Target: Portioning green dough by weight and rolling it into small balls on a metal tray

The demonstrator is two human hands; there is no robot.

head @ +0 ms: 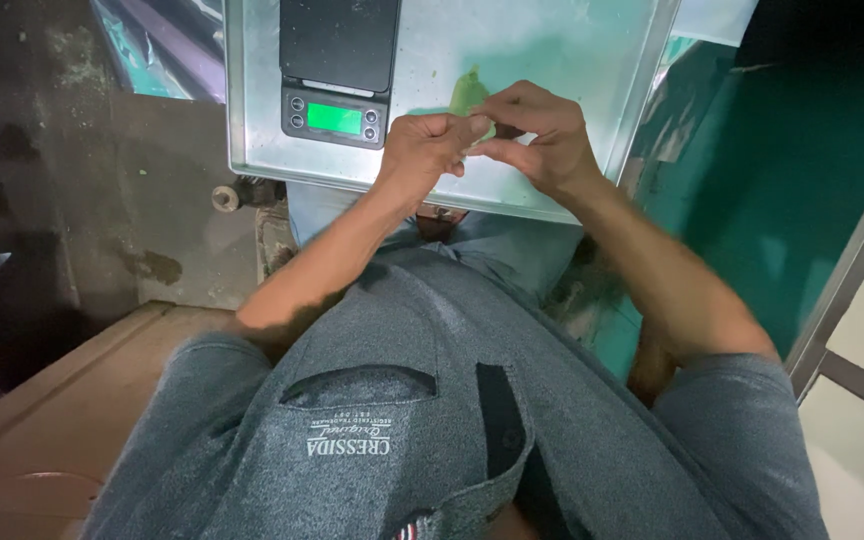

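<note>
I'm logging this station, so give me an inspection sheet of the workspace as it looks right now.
Surface: metal tray, pale smears on it.
Job's things: small green lump, pinched between both hands over the tray.
Clutter: black digital scale on the tray, green display lit.
Hands: left hand and right hand meet at the lump, fingers curled on it.
Cables: nothing seen.
Surroundings: green wall at right, wooden board at lower left, stained dark floor.

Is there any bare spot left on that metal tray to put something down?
Yes. The tray is bare right of the scale, up to its far right rim, and along the near rim below the scale. It is crowded at the near middle, where the left hand and right hand pinch a pale green piece.
</note>
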